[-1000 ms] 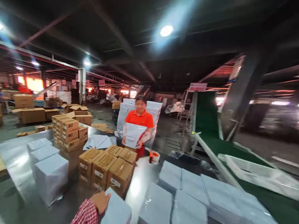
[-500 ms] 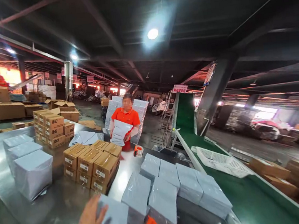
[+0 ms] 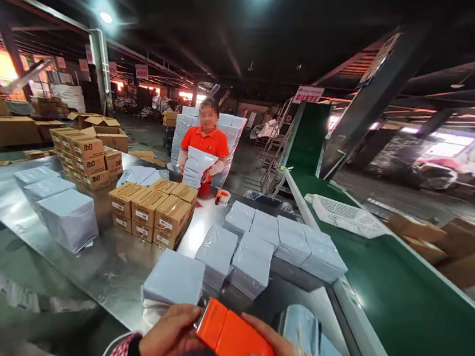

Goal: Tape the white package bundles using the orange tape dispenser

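Both of my hands hold an orange hand tool [image 3: 234, 340] with a metal edge, low in the view over the near end of the steel table [image 3: 114, 268]. My left hand [image 3: 171, 339], in a red checked sleeve, grips its upper left end. My right hand [image 3: 276, 355] wraps it from below and from the right. Just beyond lies a white wrapped package [image 3: 174, 278], apart from my hands. More white packages [image 3: 271, 243] sit in a group behind it.
Brown cartons [image 3: 155, 211] stand mid-table, with larger white bundles [image 3: 67, 216] to the left. A co-worker in an orange shirt [image 3: 205, 144] holds a white package at the far end, near a tape roll [image 3: 222, 197]. A green conveyor [image 3: 375, 282] with a white basket [image 3: 346, 216] runs on the right.
My left hand has left the white package and now grips the orange tool. The tool has come up into view with my right hand on it. The view has tilted downward.
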A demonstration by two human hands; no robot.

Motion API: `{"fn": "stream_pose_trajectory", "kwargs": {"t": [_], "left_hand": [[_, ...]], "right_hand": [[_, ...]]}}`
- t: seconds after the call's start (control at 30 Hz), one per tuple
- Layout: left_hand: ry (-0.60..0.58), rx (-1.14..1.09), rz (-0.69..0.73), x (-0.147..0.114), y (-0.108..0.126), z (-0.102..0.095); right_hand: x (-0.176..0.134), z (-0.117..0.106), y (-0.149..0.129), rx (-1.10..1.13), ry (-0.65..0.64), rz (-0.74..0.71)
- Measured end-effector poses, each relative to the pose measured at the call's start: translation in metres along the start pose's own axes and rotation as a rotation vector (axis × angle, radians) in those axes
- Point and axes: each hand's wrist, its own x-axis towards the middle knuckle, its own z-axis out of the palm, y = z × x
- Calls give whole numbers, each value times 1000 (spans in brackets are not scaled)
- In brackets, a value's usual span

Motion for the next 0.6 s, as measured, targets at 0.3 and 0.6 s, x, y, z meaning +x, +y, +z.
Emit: {"fn": "stream_pose_trajectory", "kwargs": {"t": [0.3,0.6], "left_hand": [[228,643,259,24,16,-13],[816,887,451,-7,181,-134]], "right_hand": [[40,24,-38,-54,-186,-139],[100,-61,-22,-170,-257,-117]]}}
